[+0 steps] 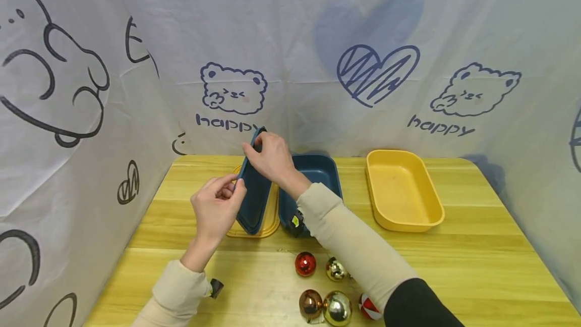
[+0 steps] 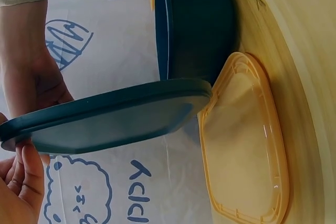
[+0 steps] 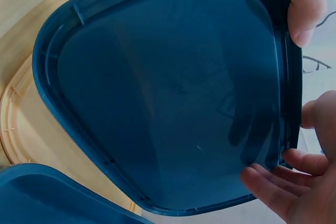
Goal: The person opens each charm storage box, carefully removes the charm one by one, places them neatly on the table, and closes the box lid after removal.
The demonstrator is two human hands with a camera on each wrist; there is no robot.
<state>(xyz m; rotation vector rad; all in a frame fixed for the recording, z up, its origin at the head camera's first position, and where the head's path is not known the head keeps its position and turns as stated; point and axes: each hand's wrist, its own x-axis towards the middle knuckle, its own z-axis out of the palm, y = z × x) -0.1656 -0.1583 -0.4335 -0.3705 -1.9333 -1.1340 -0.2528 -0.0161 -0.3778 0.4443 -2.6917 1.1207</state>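
Observation:
Both hands hold a dark blue lid [image 1: 255,197] tilted up on its side above the table. My left hand [image 1: 217,205] pinches its near edge between thumb and fingers. At the far upper edge, my right hand [image 1: 274,158] grips the rim with bent fingers. In the right wrist view the lid's ribbed underside [image 3: 168,93] fills most of the picture, with right-hand fingertips [image 3: 278,182] against the rim. Beneath it lies a yellow lid [image 2: 241,135] on the table, partly hidden. Just right of that sits an uncovered dark blue box [image 1: 317,165], partly covered by the right forearm.
An uncovered yellow box [image 1: 404,191] stands at the right. Near the front lie several Christmas baubles, among them a red bauble [image 1: 305,264], a brown bauble [image 1: 310,303] and a gold bauble [image 1: 337,308]. A printed white cloth [image 1: 299,24] hangs behind the wooden table [image 1: 481,251].

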